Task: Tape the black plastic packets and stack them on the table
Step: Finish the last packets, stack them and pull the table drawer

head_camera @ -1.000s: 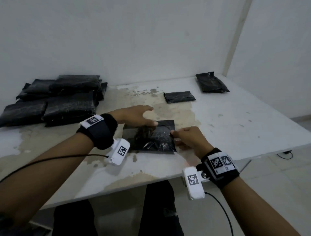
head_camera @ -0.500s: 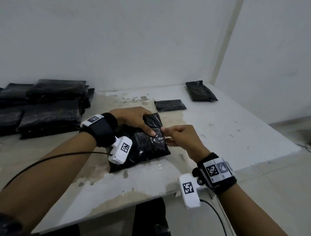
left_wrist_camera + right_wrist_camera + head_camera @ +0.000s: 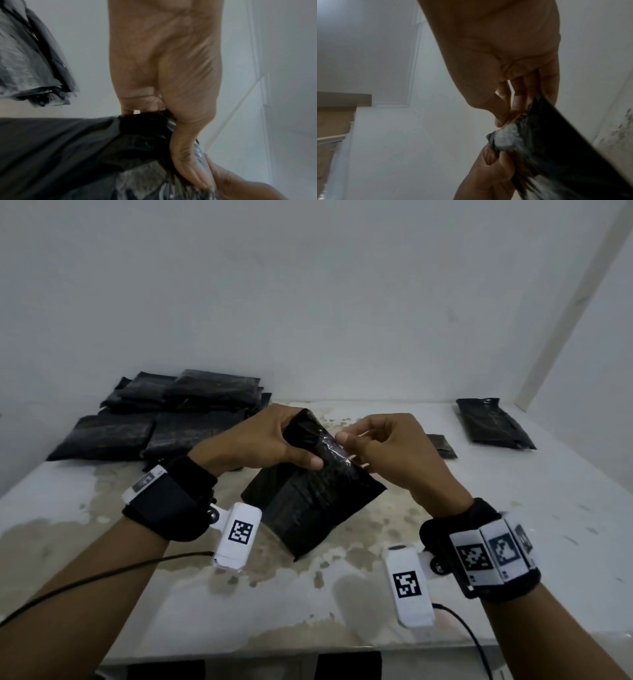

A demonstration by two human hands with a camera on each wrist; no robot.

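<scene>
Item: black plastic packet (image 3: 310, 494), tilted, raised off the stained table (image 3: 513, 542) at its upper end, lower corner near the surface.
Left hand (image 3: 260, 443) — fingers curled round the gathered top.
Right hand (image 3: 394, 453) — thumb and fingertip pinching the clear tape (image 3: 337, 455) at the packet's edge.
Risks, judged: tape wrinkling or sticking to itself if slack; the neck loosening if the left grip eases.
Stack of packets (image 3: 164, 419) — far left, apart.
</scene>
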